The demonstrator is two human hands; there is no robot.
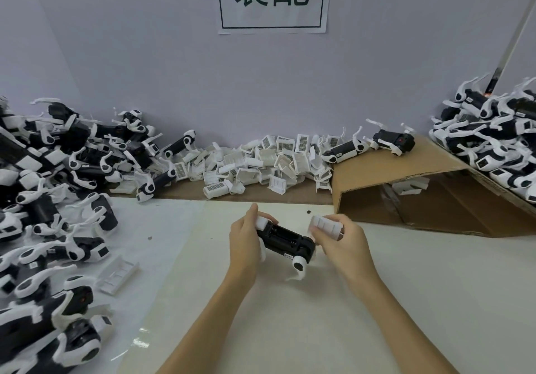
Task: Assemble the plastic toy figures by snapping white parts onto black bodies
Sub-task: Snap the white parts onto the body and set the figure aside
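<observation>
Both forearms reached over the pale desk (290,330). Left hand (246,240) gripped the black plastic toy body (285,240) w/ its open compartment tilted up, prob. to take the cover. Right hand (343,238) pinched a white ribbed plastic cover (326,225) just beside it, not yet seated. More covers lay heaped by the wall (261,159).

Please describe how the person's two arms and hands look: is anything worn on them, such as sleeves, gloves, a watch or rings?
Both forearms are bare up to the bottom edge of the picture, with no sleeve in view. The left hand and the right hand wear no gloves. No watch, bracelet or ring shows on the wrists or on the fingers that can be seen. Both forearms are slim, and no marking shows on them.
</observation>
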